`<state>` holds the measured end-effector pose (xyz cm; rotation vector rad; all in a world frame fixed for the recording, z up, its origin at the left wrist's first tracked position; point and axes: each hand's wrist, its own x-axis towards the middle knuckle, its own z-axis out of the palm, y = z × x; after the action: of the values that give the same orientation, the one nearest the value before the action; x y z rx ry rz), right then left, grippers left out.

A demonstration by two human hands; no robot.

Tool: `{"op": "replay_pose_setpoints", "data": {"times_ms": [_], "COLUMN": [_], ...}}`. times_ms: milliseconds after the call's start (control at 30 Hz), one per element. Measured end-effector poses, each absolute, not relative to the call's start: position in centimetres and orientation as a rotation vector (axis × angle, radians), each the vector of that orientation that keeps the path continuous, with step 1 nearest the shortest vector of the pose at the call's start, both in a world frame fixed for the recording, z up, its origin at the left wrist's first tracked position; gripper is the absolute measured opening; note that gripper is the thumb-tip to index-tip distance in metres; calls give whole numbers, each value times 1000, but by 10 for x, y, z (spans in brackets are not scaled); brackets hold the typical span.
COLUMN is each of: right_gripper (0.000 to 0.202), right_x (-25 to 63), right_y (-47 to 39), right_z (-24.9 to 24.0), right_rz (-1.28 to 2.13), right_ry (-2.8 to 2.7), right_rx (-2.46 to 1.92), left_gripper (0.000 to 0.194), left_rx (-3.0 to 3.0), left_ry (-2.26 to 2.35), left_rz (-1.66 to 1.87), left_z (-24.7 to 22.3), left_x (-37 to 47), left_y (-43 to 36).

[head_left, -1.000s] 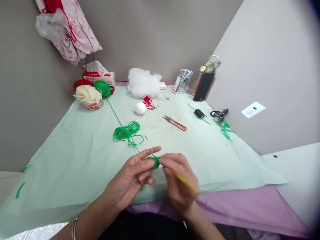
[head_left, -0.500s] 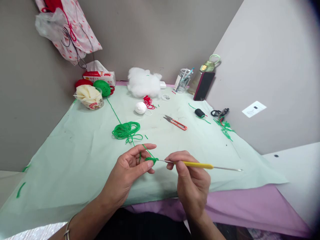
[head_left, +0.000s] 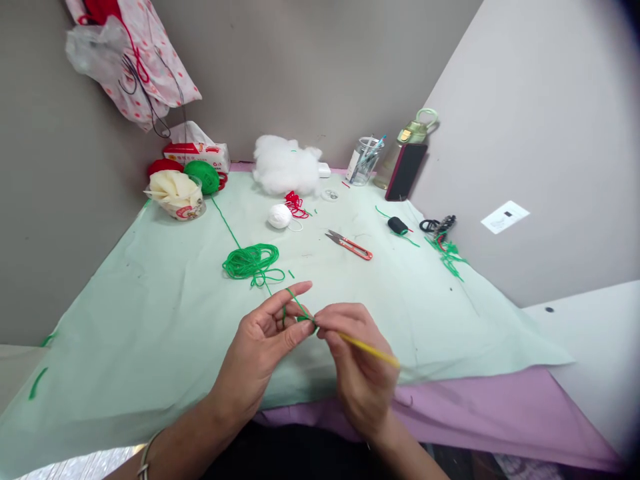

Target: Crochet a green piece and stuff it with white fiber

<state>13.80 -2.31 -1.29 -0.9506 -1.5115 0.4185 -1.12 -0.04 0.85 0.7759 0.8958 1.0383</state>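
Note:
My left hand (head_left: 273, 333) pinches a small green crochet piece (head_left: 306, 320) between thumb and fingers, its index finger stretched out with green yarn running over it. In my right hand (head_left: 357, 353) is a crochet hook (head_left: 373, 349) with a yellow handle, held like a pen. The hook's tip is hidden by my fingers at the piece, and its far end is smeared by motion. Both hands meet at the crochet piece, fingertips close together. Behind them lies a loose coil of green yarn (head_left: 251, 261), from which a strand leads to my left hand.
Thread snips (head_left: 350, 245), a white yarn ball (head_left: 279, 216) and white stuffing (head_left: 287, 167) lie farther back. At left stand a plastic bowl (head_left: 185, 207) and a green yarn ball (head_left: 203, 177). A phone (head_left: 407, 172) leans on a bottle at right, near a black spool (head_left: 398, 225).
My right hand has moved left, right up to my left hand. The hook has turned so its rear end points lower, and its tip is now covered by fingers.

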Motion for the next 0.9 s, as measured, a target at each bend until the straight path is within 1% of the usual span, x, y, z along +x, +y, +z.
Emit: {"op": "replay_pose_setpoints", "data": {"times_ms": [67, 100, 133, 200, 333, 533, 633, 767, 900], "right_gripper": [39, 42, 43, 42, 31, 22, 20, 17, 15], "right_x": [139, 139, 139, 138, 139, 145, 145, 149, 154], "right_y": [-23, -23, -23, -22, -19, -12, -11, -11, -8], "right_z": [-20, -22, -23, -22, -11, -3, -4, -7, -5], "right_rz": [145, 53, 31, 142, 466, 731, 823, 852, 942], "right_ry": [-1663, -1686, -1667, -1532, -1336, -1301, -1275, -1201, -1032], "right_rx": [-923, -902, -897, -924, -963, -923, -908, -903, -858], "left_gripper": [49, 48, 47, 44, 37, 36, 38, 42, 28], "left_rx": [649, 590, 543, 493, 517, 593, 621, 602, 594], "left_ry": [851, 816, 775, 711, 716, 733, 724, 697, 673], "left_rz": [977, 927, 880, 830, 864, 867, 882, 858, 851], "left_z": [9, 10, 10, 12, 14, 12, 12, 12, 11], "left_x": [-7, -6, -5, -4, -7, -11, -12, -15, -17], "left_y": [-2, -3, -3, -3, 1, 2, 0, 2, 6]}}
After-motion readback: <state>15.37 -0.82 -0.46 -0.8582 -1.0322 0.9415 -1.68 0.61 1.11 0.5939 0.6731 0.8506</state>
